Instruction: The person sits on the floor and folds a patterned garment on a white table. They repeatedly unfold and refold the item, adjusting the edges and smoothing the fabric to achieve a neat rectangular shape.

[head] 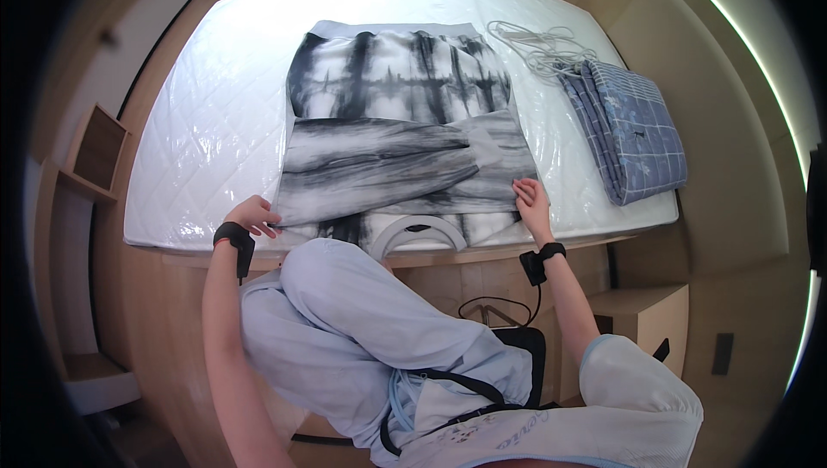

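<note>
A black, grey and white tie-dye patterned sweatshirt point(397, 87) lies spread on a plastic-covered mattress, its grey hem band at the far side. Both of its sleeves point(381, 164) are folded inward across the body, their cuffs at the right. The grey ribbed collar point(420, 222) lies at the near edge, towards my knees. My left hand point(255, 215) pinches the sweatshirt's left near corner between thumb and fingers. At the right near corner, my right hand point(532, 203) has its fingertips on the fabric; whether it grips the cloth is hard to tell.
The white mattress point(200, 126) bears a folded blue checked quilt point(636, 132) at the right, with a coiled pale cable point(539, 48) beyond it. A wooden cabinet point(639, 313) stands at the lower right. A black cable hangs from my right wrist strap.
</note>
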Action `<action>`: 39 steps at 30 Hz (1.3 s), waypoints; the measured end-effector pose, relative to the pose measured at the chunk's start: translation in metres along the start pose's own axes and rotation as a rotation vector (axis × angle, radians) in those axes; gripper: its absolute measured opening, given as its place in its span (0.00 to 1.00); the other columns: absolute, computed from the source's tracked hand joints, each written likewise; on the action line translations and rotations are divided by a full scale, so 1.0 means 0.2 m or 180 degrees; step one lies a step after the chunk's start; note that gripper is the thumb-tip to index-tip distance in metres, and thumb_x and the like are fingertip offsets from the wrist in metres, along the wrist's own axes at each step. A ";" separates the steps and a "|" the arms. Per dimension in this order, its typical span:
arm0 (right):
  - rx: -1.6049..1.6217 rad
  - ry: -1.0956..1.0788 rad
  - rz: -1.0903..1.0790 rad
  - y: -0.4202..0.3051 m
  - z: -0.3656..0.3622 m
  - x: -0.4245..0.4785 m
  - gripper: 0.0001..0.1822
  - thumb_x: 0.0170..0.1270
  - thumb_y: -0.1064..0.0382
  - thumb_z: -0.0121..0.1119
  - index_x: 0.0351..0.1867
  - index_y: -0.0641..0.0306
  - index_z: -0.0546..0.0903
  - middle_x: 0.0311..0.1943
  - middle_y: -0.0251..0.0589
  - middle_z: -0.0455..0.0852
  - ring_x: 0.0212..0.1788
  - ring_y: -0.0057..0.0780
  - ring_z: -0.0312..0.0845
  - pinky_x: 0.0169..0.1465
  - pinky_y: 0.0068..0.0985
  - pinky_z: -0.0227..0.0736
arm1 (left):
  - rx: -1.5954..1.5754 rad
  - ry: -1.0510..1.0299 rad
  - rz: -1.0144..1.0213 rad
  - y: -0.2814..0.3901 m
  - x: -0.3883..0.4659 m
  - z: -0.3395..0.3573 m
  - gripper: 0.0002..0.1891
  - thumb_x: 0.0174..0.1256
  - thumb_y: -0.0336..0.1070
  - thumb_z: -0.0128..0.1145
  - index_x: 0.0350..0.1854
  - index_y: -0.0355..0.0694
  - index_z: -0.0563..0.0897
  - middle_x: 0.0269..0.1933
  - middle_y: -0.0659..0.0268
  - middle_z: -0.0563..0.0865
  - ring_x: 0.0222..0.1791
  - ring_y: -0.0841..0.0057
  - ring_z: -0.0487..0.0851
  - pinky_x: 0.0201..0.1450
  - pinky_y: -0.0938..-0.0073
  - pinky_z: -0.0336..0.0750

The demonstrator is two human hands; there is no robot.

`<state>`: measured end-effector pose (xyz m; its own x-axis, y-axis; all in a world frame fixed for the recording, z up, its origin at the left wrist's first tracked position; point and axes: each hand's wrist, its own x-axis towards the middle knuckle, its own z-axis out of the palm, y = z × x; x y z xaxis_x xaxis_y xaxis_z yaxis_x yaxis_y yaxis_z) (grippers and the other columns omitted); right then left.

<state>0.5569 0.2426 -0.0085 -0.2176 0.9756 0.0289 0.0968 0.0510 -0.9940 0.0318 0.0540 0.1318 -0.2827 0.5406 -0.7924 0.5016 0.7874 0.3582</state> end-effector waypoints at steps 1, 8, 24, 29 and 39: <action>-0.0005 -0.0002 0.0018 -0.01 -0.01 -0.02 0.21 0.50 0.83 0.40 0.48 0.69 0.64 0.49 0.50 0.74 0.53 0.33 0.73 0.53 0.20 0.68 | -0.0007 0.0012 0.0019 0.00 0.00 0.00 0.09 0.52 0.36 0.57 0.25 0.40 0.71 0.28 0.64 0.85 0.29 0.76 0.85 0.29 0.78 0.73; -0.2017 0.0709 0.0156 -0.15 -0.13 -0.09 0.10 0.49 0.73 0.54 0.35 0.67 0.76 0.34 0.46 0.80 0.36 0.29 0.78 0.39 0.22 0.72 | -0.0007 -0.0022 0.0049 0.02 -0.04 -0.02 0.08 0.53 0.36 0.56 0.27 0.37 0.73 0.25 0.64 0.84 0.24 0.76 0.84 0.24 0.81 0.72; -0.0030 0.0536 0.1044 -0.54 -0.46 -0.07 0.11 0.51 0.70 0.57 0.36 0.65 0.70 0.17 0.47 0.79 0.14 0.25 0.75 0.15 0.17 0.68 | -0.1386 0.0927 0.1406 0.10 -0.46 -0.05 0.12 0.52 0.28 0.52 0.40 0.41 0.69 0.18 0.68 0.76 0.15 0.83 0.74 0.21 0.85 0.71; 0.0321 0.0606 0.0237 -0.64 -0.50 -0.28 0.06 0.51 0.69 0.56 0.32 0.63 0.76 0.18 0.31 0.75 0.12 0.17 0.68 0.14 0.13 0.59 | -0.2135 0.1148 0.1819 -0.22 -0.49 0.06 0.04 0.57 0.30 0.53 0.34 0.41 0.76 0.18 0.74 0.73 0.15 0.88 0.71 0.27 0.82 0.75; 0.0362 0.0196 -0.0003 -0.59 -0.32 0.42 0.13 0.58 0.62 0.52 0.41 0.67 0.75 0.28 0.36 0.81 0.29 0.25 0.80 0.29 0.16 0.71 | -0.2321 0.1987 0.2103 0.08 0.01 -0.19 0.11 0.59 0.38 0.53 0.40 0.37 0.76 0.30 0.67 0.80 0.29 0.83 0.78 0.37 0.79 0.76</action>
<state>0.5892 0.3331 0.1180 -0.1574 0.9870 0.0327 -0.0148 0.0308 -0.9994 0.0081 0.0783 0.1547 -0.5971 0.8013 -0.0375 0.1699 0.1719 0.9704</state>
